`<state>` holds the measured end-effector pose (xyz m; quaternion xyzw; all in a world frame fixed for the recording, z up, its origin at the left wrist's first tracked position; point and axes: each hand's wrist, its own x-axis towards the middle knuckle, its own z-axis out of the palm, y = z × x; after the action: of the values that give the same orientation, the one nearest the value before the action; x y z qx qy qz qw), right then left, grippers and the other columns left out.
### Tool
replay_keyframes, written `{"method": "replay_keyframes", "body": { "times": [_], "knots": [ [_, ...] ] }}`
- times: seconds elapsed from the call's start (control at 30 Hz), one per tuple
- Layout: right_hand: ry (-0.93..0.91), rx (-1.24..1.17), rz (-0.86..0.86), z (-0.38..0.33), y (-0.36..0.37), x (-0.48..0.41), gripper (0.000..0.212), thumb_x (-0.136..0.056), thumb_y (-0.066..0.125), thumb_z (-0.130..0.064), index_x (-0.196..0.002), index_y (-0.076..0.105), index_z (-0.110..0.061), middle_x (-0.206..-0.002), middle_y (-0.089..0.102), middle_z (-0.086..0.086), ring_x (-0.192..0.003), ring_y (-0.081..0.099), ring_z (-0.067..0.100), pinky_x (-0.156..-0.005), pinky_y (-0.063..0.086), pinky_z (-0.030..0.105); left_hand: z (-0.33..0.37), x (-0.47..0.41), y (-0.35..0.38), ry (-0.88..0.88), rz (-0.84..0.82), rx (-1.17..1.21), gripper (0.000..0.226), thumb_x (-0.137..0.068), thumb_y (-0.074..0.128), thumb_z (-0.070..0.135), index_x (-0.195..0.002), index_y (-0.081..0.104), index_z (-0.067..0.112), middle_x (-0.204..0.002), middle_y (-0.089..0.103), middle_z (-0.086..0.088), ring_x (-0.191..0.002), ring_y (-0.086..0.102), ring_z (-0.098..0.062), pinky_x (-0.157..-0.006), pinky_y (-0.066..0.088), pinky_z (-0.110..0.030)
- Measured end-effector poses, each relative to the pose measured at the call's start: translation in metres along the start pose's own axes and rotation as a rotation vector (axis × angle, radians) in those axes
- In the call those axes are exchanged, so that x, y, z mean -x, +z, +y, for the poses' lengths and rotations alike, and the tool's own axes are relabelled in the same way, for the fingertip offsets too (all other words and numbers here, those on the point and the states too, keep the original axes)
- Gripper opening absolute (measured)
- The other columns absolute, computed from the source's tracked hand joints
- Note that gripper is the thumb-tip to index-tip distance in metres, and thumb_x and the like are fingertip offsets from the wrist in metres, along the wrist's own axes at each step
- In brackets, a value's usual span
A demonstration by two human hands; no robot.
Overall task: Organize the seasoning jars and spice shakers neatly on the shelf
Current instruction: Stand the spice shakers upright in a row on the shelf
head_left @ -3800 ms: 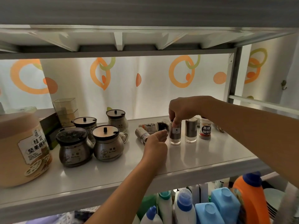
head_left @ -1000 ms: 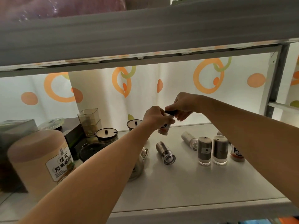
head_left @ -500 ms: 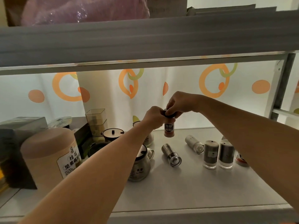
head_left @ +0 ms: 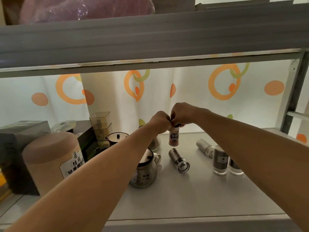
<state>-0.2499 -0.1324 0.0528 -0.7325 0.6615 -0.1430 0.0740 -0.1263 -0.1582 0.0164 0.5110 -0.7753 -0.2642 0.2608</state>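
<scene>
A small white pepper bottle with a red-and-white label hangs upright above the white shelf. My right hand grips its dark cap from above, and my left hand pinches the same cap from the left. Below it, two steel grinders lie on their sides. Two grey shakers stand upright under my right forearm. Steel seasoning jars sit partly hidden behind my left forearm.
A tall beige canister stands at the left beside a dark box. Clear square containers are stacked at the back. The upper shelf's grey edge runs close overhead. A metal post rises at the right.
Both hands have lifted the pepper bottle off the shelf and turned it from tilted to upright. The hands have drawn closer together on the cap.
</scene>
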Motion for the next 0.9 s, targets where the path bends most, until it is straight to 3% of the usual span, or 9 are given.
{"method": "replay_keyframes", "body": {
  "times": [0.13, 0.17, 0.27, 0.5, 0.67, 0.83, 0.9],
  "knots": [
    [0.013, -0.002, -0.014, 0.002, 0.008, -0.003, 0.026, -0.079, 0.076, -0.023, -0.093, 0.071, -0.001, -0.086, 0.074, 0.013, -0.075, 0.074, 0.022, -0.072, 0.06, 0.03, 0.003, -0.002, -0.004, -0.045, 0.02, 0.022, 0.006, -0.081, 0.063, 0.0, -0.076, 0.061, 0.001, -0.069, 0.05, -0.012, -0.067, 0.045, -0.023, -0.061, 0.037, -0.031],
    [0.017, -0.002, -0.021, 0.002, 0.01, -0.003, 0.025, -0.079, 0.076, -0.021, -0.093, 0.071, -0.001, -0.086, 0.074, 0.013, -0.075, 0.074, 0.022, -0.072, 0.06, 0.03, 0.003, -0.002, -0.003, -0.06, 0.016, 0.036, 0.004, -0.081, 0.06, -0.002, -0.081, 0.063, -0.004, -0.071, 0.051, -0.014, -0.068, 0.046, -0.025, -0.061, 0.037, -0.032],
    [0.026, 0.002, -0.039, 0.003, 0.017, -0.005, 0.024, -0.078, 0.076, -0.018, -0.093, 0.071, 0.0, -0.088, 0.074, 0.014, -0.077, 0.074, 0.024, -0.076, 0.061, 0.033, 0.002, 0.0, 0.001, -0.096, -0.024, 0.039, 0.026, -0.081, 0.053, -0.005, -0.104, 0.065, -0.01, -0.076, 0.053, -0.017, -0.063, 0.045, -0.024, -0.058, 0.036, -0.032],
    [0.034, -0.022, -0.051, 0.005, 0.019, -0.003, 0.023, -0.076, 0.078, -0.017, -0.092, 0.073, 0.0, -0.087, 0.075, 0.015, -0.078, 0.074, 0.024, -0.076, 0.061, 0.033, 0.008, 0.004, 0.007, -0.12, -0.022, 0.059, 0.028, -0.085, 0.046, 0.0, -0.104, 0.065, -0.009, -0.082, 0.057, -0.018, -0.072, 0.05, -0.026, -0.062, 0.04, -0.033],
    [0.045, -0.017, -0.036, 0.003, 0.021, 0.0, 0.023, -0.076, 0.078, -0.016, -0.092, 0.073, 0.0, -0.089, 0.074, 0.016, -0.08, 0.074, 0.026, -0.077, 0.061, 0.035, 0.009, 0.011, 0.005, -0.129, -0.01, 0.069, 0.029, -0.084, 0.045, 0.0, -0.104, 0.063, -0.01, -0.08, 0.056, -0.018, -0.068, 0.049, -0.025, -0.057, 0.038, -0.031],
    [0.052, 0.011, -0.021, 0.001, 0.02, 0.011, 0.046, -0.082, 0.074, -0.028, -0.12, 0.06, -0.005, -0.092, 0.068, 0.01, -0.074, 0.068, 0.023, -0.066, 0.057, 0.03, 0.016, 0.024, 0.001, -0.056, 0.117, 0.095, 0.016, -0.085, 0.043, -0.002, -0.077, 0.057, -0.004, -0.065, 0.05, -0.011, -0.059, 0.044, -0.022, -0.055, 0.036, -0.03],
    [0.019, 0.08, 0.059, 0.0, 0.017, 0.018, 0.057, -0.083, 0.072, -0.034, -0.13, 0.053, -0.008, -0.1, 0.065, 0.007, -0.084, 0.064, 0.021, -0.074, 0.053, 0.03, 0.019, 0.034, -0.005, 0.009, 0.228, 0.122, 0.024, -0.085, 0.04, -0.004, -0.084, 0.064, 0.001, -0.074, 0.054, -0.009, -0.069, 0.05, -0.023, -0.065, 0.044, -0.032]
  ]
}}
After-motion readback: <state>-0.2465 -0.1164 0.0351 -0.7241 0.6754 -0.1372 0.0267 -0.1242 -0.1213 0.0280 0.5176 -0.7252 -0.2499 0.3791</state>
